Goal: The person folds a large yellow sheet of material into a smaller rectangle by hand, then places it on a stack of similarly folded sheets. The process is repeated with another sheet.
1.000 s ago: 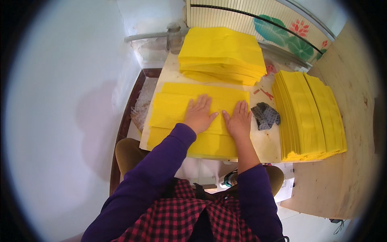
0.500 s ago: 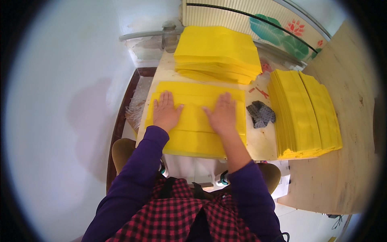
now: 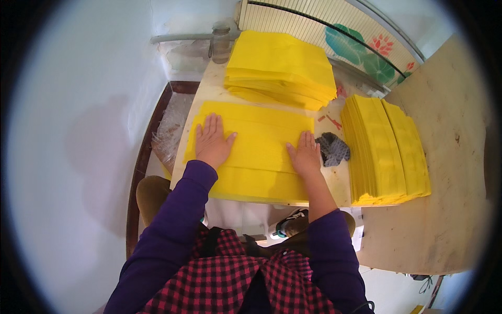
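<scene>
Flat in front of me lies a yellow sheet (image 3: 256, 138), soft like cloth, with a fold line across its nearer part. My left hand (image 3: 213, 142) rests palm down near its left edge, fingers stretched out. Palm down by the right edge is my right hand (image 3: 306, 155), its fingers extended and nothing in its grip. Just right of that hand sits a crumpled grey patterned cloth (image 3: 333, 149). Behind the sheet, a thick stack of yellow sheets (image 3: 282, 63) stands on the table.
More yellow pieces (image 3: 384, 152) stand in two packed rows at the right. Small red scraps (image 3: 332, 123) lie near the grey cloth. A clear jar (image 3: 220, 43) is at the table's far left corner, by the wall. A wooden board (image 3: 429, 172) rises on the right.
My right hand has slid right across the yellow sheet to its right edge. My left hand stays near the left edge. The view has shifted slightly.
</scene>
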### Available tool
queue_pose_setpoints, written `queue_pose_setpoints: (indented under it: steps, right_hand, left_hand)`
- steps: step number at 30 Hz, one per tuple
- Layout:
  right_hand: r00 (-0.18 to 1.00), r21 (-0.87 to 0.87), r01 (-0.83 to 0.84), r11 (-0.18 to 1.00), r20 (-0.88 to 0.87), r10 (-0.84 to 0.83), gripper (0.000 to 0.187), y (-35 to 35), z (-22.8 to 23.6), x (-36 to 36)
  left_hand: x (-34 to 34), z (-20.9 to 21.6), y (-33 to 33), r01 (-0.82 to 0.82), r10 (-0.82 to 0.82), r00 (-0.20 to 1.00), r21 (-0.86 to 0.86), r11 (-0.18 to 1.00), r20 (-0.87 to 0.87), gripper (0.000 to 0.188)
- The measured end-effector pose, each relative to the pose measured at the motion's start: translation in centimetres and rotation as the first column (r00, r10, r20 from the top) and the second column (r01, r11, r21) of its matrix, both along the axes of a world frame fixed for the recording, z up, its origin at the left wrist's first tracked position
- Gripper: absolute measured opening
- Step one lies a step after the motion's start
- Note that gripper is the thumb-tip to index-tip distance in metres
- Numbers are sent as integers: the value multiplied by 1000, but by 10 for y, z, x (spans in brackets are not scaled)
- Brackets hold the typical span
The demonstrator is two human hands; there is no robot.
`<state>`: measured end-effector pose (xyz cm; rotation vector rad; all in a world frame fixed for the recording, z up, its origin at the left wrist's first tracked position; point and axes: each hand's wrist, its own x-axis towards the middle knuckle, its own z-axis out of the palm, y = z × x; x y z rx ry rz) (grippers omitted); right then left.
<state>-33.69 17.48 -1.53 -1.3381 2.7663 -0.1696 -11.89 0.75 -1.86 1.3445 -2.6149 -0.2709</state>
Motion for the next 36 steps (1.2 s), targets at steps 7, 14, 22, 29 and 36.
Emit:
queue_pose_setpoints:
  steps: [7,14,22,29,36]
  right_hand:
    - [983,-194,-112,975,-163,81,57,-13,18,-22]
    - [965,-105,-249,963,59,256,34,-55,41,-31]
    - [888,37,-351,936,329,320,33,-68,52,-64]
    - [882,167,-407,898,329,339,35,-63,90,-50]
    - [864,69,-435,898,313,395,38,-28,128,-44]
  left_hand:
    - [1,1,-2,-3,4,999,26,1000,-33,75]
    - [3,-4,-3,2,-2,997,3,1000,-72,73]
    - [5,-6,-2,9,-14,986,-33,999,-168,70]
    - [11,-4,-4,30,-44,926,-44,999,-376,63]
    - [32,16,10,96,-145,623,-109,989,-769,46]
